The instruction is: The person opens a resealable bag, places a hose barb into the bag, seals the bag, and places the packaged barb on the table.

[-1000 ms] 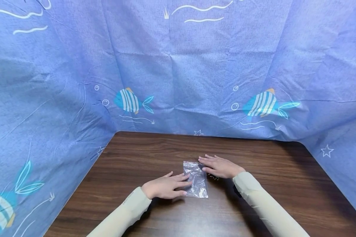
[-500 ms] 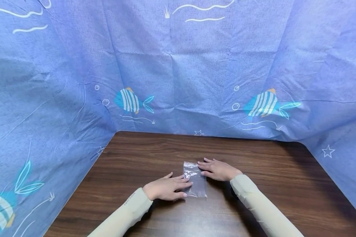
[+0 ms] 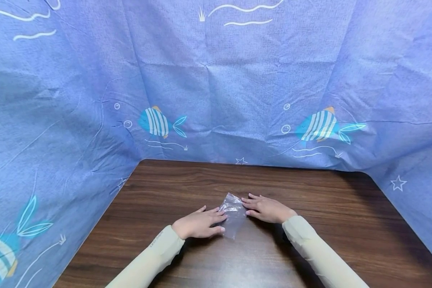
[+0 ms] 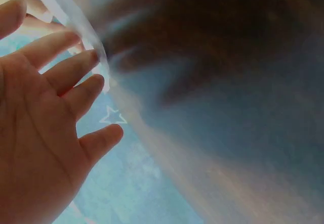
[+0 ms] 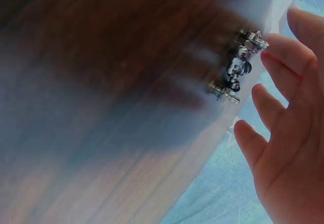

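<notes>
A clear plastic zip bag (image 3: 232, 218) lies askew on the table between the two hands. My left hand (image 3: 199, 223) is spread palm down, its straight fingertips at the bag's left side. In the left wrist view the bag's pale edge (image 4: 86, 24) runs beside those fingertips. On the other side, my right hand (image 3: 268, 210) reaches the bag's upper right edge with extended fingers. Small shiny metal pieces (image 5: 238, 67), perhaps screws, lie near the right fingertips in the right wrist view. From the head view the right hand hides them.
The dark wood-grain table (image 3: 187, 180) spreads out around both hands. Blue cloth (image 3: 237, 92) printed with fish hangs behind it and at its sides.
The bag lay straight earlier and now sits turned, its lower end shifted left. My left hand has drawn slightly left and away. The metal pieces, visible a second ago, are now covered in the head view.
</notes>
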The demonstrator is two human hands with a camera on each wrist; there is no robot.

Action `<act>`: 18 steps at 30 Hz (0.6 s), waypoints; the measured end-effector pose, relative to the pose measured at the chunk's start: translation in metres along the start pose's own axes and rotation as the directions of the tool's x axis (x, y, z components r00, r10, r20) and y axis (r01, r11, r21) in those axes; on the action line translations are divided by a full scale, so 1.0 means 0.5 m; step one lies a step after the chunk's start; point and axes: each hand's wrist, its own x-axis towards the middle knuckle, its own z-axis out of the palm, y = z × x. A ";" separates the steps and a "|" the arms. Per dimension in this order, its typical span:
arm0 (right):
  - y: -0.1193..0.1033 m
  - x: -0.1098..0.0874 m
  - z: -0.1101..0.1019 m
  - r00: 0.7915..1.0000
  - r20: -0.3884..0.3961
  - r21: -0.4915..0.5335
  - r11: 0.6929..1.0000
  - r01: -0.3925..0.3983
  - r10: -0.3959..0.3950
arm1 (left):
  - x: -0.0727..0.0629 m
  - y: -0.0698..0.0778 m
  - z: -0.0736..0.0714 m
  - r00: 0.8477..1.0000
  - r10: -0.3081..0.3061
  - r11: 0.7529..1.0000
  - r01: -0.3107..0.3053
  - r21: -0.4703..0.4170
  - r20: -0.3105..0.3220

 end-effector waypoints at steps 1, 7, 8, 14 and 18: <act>-0.001 -0.002 0.000 1.000 -0.002 -0.004 1.000 0.003 -0.003 | 0.001 -0.001 0.000 1.000 -0.015 1.000 0.015 -0.004 -0.003; -0.006 -0.016 0.007 1.000 -0.006 -0.018 1.000 0.015 -0.015 | 0.009 -0.009 0.006 0.995 -0.103 0.995 0.103 -0.003 -0.015; -0.007 -0.018 0.007 1.000 -0.006 -0.020 1.000 0.017 -0.017 | 0.011 -0.010 0.006 0.993 -0.113 0.994 0.113 0.000 -0.016; -0.017 -0.028 0.005 0.999 -0.037 -0.034 0.999 0.026 -0.027 | 0.026 -0.018 -0.003 0.990 -0.133 0.990 0.134 0.032 -0.039; -0.030 -0.036 0.001 0.998 -0.042 -0.041 0.999 0.034 -0.035 | 0.031 -0.025 -0.007 0.990 -0.128 0.990 0.130 0.044 -0.051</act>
